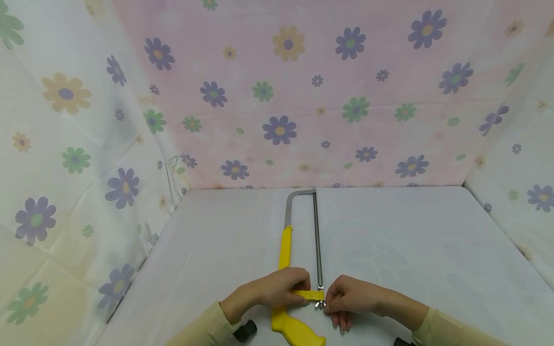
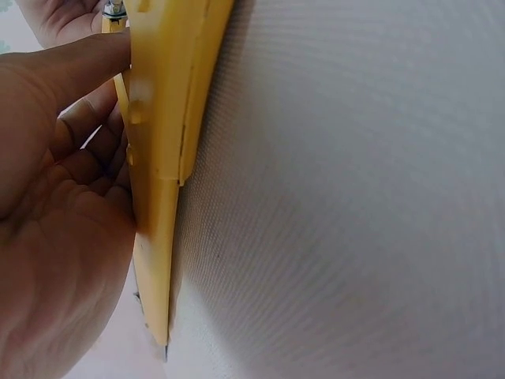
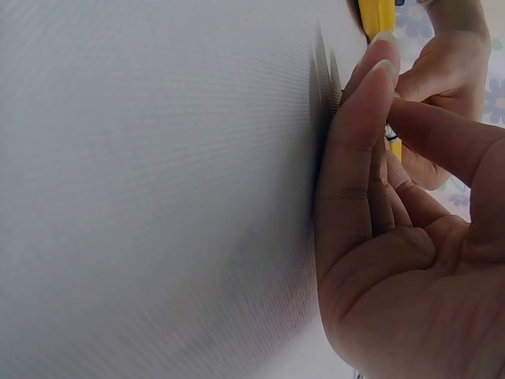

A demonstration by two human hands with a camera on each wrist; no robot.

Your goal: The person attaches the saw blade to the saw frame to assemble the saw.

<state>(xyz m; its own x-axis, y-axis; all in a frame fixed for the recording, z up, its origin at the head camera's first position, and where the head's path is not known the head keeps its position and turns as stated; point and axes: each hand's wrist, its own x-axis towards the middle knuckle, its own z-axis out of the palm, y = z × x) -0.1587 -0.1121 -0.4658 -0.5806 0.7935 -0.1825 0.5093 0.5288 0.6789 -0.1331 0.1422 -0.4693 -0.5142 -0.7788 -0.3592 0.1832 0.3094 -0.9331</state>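
Note:
A hacksaw with a yellow handle and a grey metal bow lies flat on the table, its bow end pointing away from me. Its straight blade side runs along the right. My left hand reaches over the yellow frame and holds the short yellow crosspiece between thumb and fingers. At the crosspiece's near end sits a silver wing nut. The thumb and forefinger of my right hand pinch the nut's right wing, while the other fingers rest against the tabletop. In the right wrist view, the fingers hide the nut.
The white-covered table stretches out around the saw. A pink flowered cloth hangs behind it, with pale flowered cloths at both sides. Dark bands sit at the wrists, below the beige sleeves.

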